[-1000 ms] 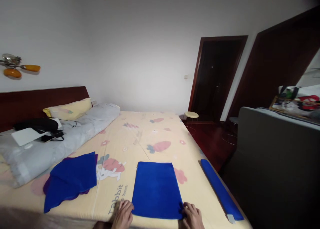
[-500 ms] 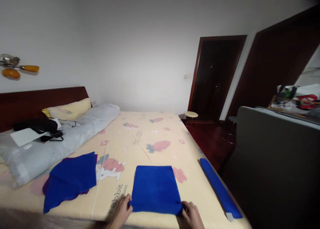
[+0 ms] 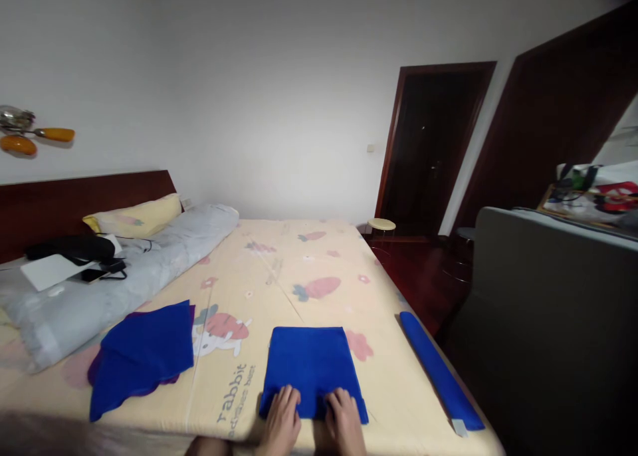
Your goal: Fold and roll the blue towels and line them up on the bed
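Note:
A blue cloth lies as a near square on the bed by its front edge, with a folded strip along the near side. My left hand rests on the near left part of it, fingers curled down onto the fabric. On the near right part, my right hand does the same, fingers bent and tips hidden. Whether either hand pinches the fabric cannot be made out. To the left lies a loose pile of blue cloth with purple edges showing beneath. A long, narrow folded blue cloth with a pale tag lies at the right edge.
The bed has a patterned yellow sheet. Along its left side are a grey rolled bedding piece, a yellow pillow, a black bag and a white flat object. A grey panel stands beyond the right edge.
Both hands have moved inward from the blue cloth's near corners, which they were gripping, and now lie on top of its near part. The view has shifted slightly.

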Demonstrator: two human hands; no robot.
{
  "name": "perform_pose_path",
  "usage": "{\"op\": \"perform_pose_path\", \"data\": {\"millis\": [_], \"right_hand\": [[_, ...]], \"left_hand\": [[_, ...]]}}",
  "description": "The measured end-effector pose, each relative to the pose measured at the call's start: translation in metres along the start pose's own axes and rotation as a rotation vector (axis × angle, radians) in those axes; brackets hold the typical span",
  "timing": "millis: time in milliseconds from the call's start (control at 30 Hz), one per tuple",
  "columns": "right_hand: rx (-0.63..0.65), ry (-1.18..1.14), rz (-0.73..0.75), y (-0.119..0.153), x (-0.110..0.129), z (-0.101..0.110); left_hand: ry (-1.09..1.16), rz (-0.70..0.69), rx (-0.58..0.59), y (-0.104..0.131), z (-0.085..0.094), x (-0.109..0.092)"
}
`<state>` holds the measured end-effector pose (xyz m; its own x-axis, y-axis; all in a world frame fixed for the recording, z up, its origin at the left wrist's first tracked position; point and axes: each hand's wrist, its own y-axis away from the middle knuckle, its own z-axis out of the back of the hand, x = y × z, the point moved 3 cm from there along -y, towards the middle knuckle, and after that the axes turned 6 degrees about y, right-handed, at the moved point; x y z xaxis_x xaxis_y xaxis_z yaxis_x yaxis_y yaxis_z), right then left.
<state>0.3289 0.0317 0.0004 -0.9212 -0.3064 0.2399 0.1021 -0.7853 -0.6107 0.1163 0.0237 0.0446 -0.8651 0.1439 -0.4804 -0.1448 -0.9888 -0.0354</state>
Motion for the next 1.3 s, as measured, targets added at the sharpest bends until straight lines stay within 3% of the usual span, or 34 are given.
{"op": "perform_pose_path", "data": {"millis": [133,267,633,733,800,900,1033,1167,1300], "right_hand": [[0.12,-0.043,-0.003,-0.007,0.041,-0.02],[0.225,-0.063,-0.086,-0.005,0.038,-0.03],[0.292,-0.166,-0.2,0.015,-0.062,0.014],[0.303,-0.161,-0.151,0.016,-0.07,0.023],[0.281,-0.164,-0.126,0.012,-0.062,0.028],[0.245,-0.194,-0.097,0.002,-0.035,0.028],[0.265,-0.237,-0.095,-0.011,0.01,0.012],[0.313,-0.274,-0.144,-0.011,0.032,-0.006],[0.366,-0.34,-0.146,-0.004,0.031,-0.012]], "left_hand": [[-0.004,0.035,0.201,-0.011,-0.03,-0.024],[-0.01,0.084,0.258,-0.018,-0.039,-0.016],[-0.047,0.053,0.054,0.005,0.028,0.036],[-0.034,0.007,0.07,0.009,0.036,0.035],[-0.018,-0.012,0.081,0.008,0.037,0.027],[0.009,-0.044,0.111,0.001,0.027,0.006],[0.023,-0.036,0.193,-0.011,-0.011,-0.015],[0.031,0.075,0.248,-0.015,-0.045,-0.013],[0.055,0.096,0.224,-0.01,-0.05,-0.006]]}}
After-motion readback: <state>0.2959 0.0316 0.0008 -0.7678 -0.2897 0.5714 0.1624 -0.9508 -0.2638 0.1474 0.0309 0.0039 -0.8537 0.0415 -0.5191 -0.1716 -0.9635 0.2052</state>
